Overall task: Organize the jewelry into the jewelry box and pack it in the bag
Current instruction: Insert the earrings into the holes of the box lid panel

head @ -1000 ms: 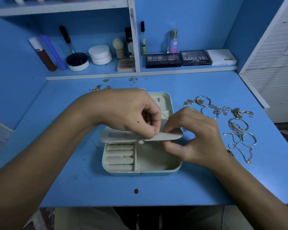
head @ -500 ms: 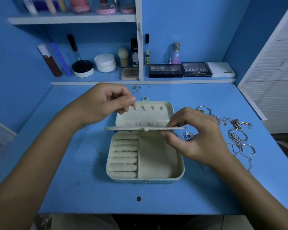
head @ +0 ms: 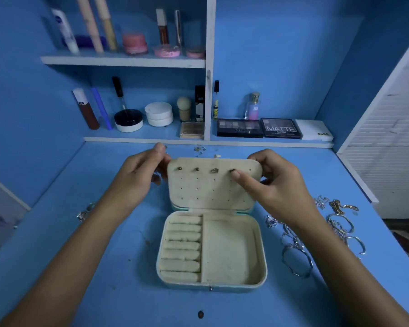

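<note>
A pale jewelry box (head: 260, 263) lies open in the middle of the blue desk, with ring rolls on its left and a bare compartment on its right. Its cream earring panel (head: 210, 192) stands upright against the lid and carries several small studs along the top row. My left hand (head: 137, 178) pinches the panel's top left corner. My right hand (head: 276, 182) grips the top right corner, thumb on the panel's face. Bracelets and chains (head: 298, 256) lie on the desk to the right of the box. A ring or small chain (head: 84, 214) lies by my left forearm.
Small earrings (head: 200, 149) lie on the desk behind the box. The low shelf (head: 151, 139) holds cosmetic jars, brushes and eyeshadow palettes (head: 260, 128). An upper shelf (head: 123, 61) carries tubes and pink jars. A white slatted door (head: 387, 147) stands at the right. A dark spot (head: 200, 314) marks the desk front.
The earring panel has swung up from flat over the box to upright against the lid. My left hand moved to its top left corner, my right hand to its top right corner.
</note>
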